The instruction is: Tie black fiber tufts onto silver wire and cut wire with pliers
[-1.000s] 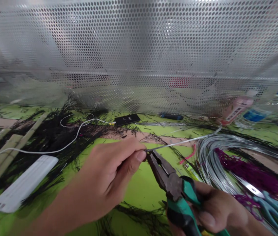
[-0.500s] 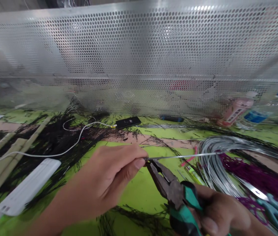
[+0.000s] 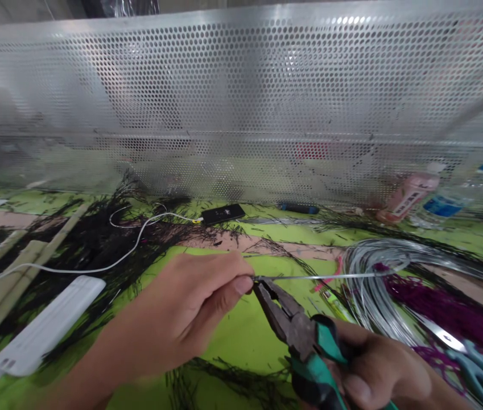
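Note:
Between thumb and fingers, my left hand [image 3: 190, 302] pinches the end of a thin silvery wire [image 3: 322, 277], which runs right toward a wire coil [image 3: 369, 290]. My right hand [image 3: 378, 364] is wrapped round the green-and-black handles of a pair of pliers [image 3: 303, 336]. The plier tips meet the wire right beside my left fingertips. What exactly lies inside the pinch is hidden by the fingers.
A white power bank [image 3: 49, 324] and a cable join a black phone [image 3: 223, 213]. Scissors [image 3: 475, 364] and purple strands [image 3: 441, 313] lie right. Two bottles [image 3: 412, 191] stand by the perforated metal panel [image 3: 232, 102]. Black bristles [image 3: 108, 250] and wooden strips [image 3: 23, 267] lie left.
Hardly anything differs. The pliers have turned slightly at the wire, and the wire's right part sits a little lower. My left hand keeps its pinch.

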